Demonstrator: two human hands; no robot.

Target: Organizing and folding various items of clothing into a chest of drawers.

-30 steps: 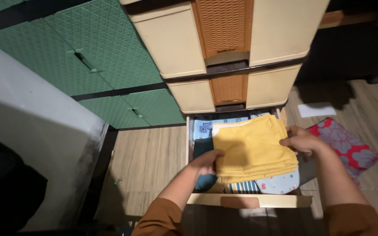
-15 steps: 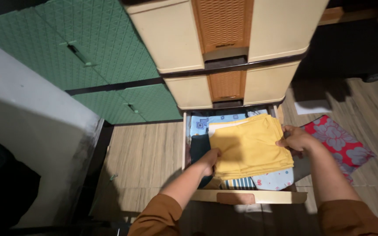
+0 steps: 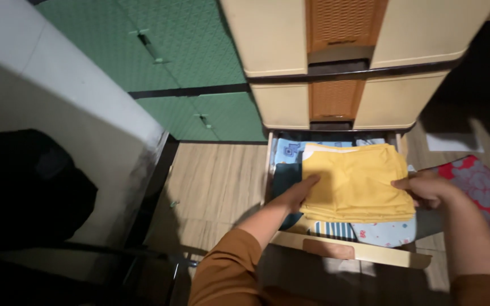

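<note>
A folded yellow cloth [image 3: 355, 181] lies on top of other folded fabrics in the pulled-out bottom drawer [image 3: 350, 251] of a cream plastic drawer unit [image 3: 282, 105]. My left hand [image 3: 297, 194] grips the cloth's left edge. My right hand [image 3: 426, 190] grips its right edge. Under the cloth lie a light blue patterned fabric [image 3: 288, 150], a dark teal piece [image 3: 284, 175], a striped piece [image 3: 333, 229] and a pale blue printed piece [image 3: 387, 232].
Green textured cabinets [image 3: 194, 62] stand to the left of the drawer unit. A red floral cloth [image 3: 486, 190] and a white paper [image 3: 452, 141] lie on the wooden floor at right. A white block [image 3: 58, 113] and a dark shape [image 3: 24, 187] fill the left.
The camera view has shifted, so the drawer now sits further right in frame. Both hands still hold the yellow cloth at its edges, lower in the drawer.
</note>
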